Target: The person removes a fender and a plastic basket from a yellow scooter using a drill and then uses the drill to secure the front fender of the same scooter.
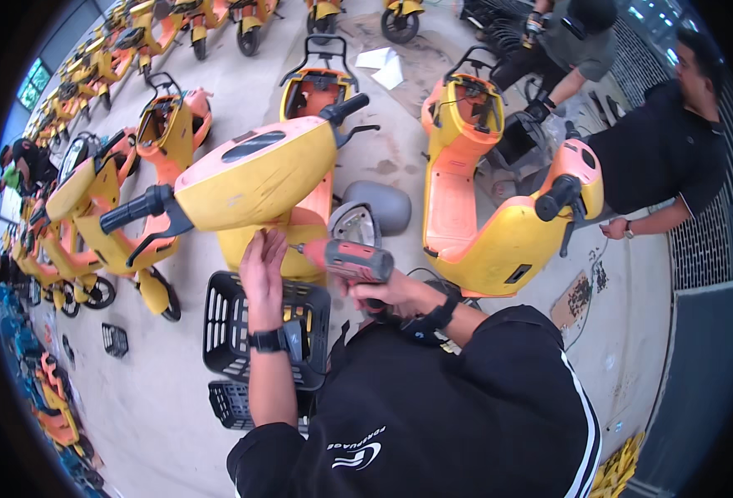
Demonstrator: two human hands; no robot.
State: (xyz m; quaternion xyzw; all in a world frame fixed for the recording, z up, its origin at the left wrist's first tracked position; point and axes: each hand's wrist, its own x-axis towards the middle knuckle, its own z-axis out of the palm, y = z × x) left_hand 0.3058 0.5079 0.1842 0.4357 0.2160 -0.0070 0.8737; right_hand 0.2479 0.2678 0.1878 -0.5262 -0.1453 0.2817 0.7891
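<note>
A yellow scooter with a pinkish top (254, 183) stands before me, its handlebars spread left and right. My right hand (387, 290) is wrapped round a red and grey cordless drill (354, 261). The drill points left, and its bit is close to the fingers of my left hand and to the scooter's yellow front panel (300, 257); I cannot tell whether the bit touches anything. My left hand (263, 266) is raised under the headstock with its fingers stretched out, against or just before the panel. Nothing shows in it.
A black plastic basket (217, 328) lies below my left forearm. A headlight housing (356, 222) and a grey rounded part (387, 206) are beyond the drill. Another yellow scooter (474, 245) stands at right, near two people. Rows of scooters (92, 220) fill the left.
</note>
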